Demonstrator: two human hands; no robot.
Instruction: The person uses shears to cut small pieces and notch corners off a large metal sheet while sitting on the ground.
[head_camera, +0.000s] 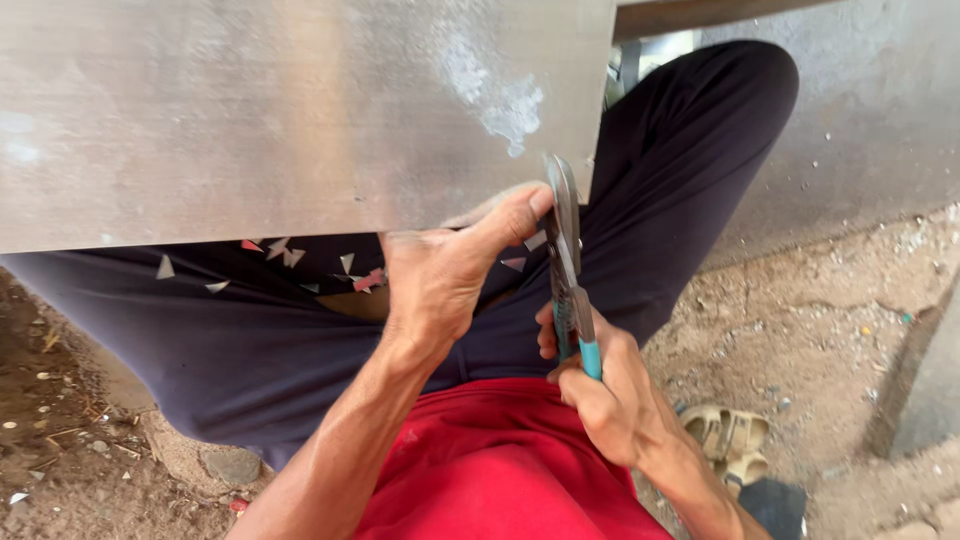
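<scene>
Head view: one metal sheet (290, 110), grey and flat, spans the upper left of the frame and rests across your lap. Its lower edge runs from the far left to a corner just above your hands.

Your left hand (440, 275) is closed in a pinch on the sheet's lower edge near that corner: thumb pressed against the face of the sheet, the other fingers curled out of sight beneath it. Your right hand (600, 385) is wrapped tight around the handles of one pair of tin snips (565, 260). One teal grip shows above your fingers; the second handle is hidden in the fist. The blades point away from you and meet the sheet's edge right beside your left thumb. How far apart the blades stand cannot be told.

Small triangular metal offcuts (285, 252) lie scattered on your dark trousers (250, 340) below the sheet. About ten can be counted, two of them reddish.

One red shirt (500, 470) fills the lower centre. One pale sandal (728, 440) sits on the sandy ground (820, 330) at lower right, just beside your right forearm. One grey wall (880, 100) rises at upper right
</scene>
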